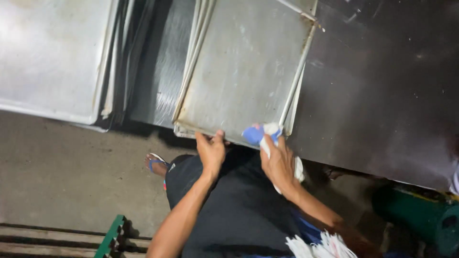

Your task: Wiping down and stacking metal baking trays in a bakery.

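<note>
— Which way does the metal tray (244,71) lie?

— Flat on top of a small stack of like trays, on the near edge of the dark counter (382,95). Its long axis runs away from the person, tilted a little toward the upper right of the view; the short near edge overhangs the counter toward the body. The raised rim shows rust-coloured staining at the corners.

— And the left hand (210,150)?

— It grips that near short edge around the middle, fingers curled up over the rim and pressed together, thumb side toward the near left corner. The forearm comes up from the lower left, bare, wrist fairly straight.

— The right one?

— The right hand (279,165) is closed around a bunched blue and white cloth (260,134), which sits against the tray's near right corner. The knuckles face up, and a white tail of the cloth hangs down past the wrist. The forearm rises from the lower right, so the two arms converge on the same edge.

— What else is around?

— A second stack of trays (48,57) lies to the far left, with a darker gap between the stacks. Below is the concrete floor (71,172), a foot in a blue sandal (155,164), the person's dark clothing, a green frame (111,236) at the lower left and a green container (425,215) at the lower right.
</note>
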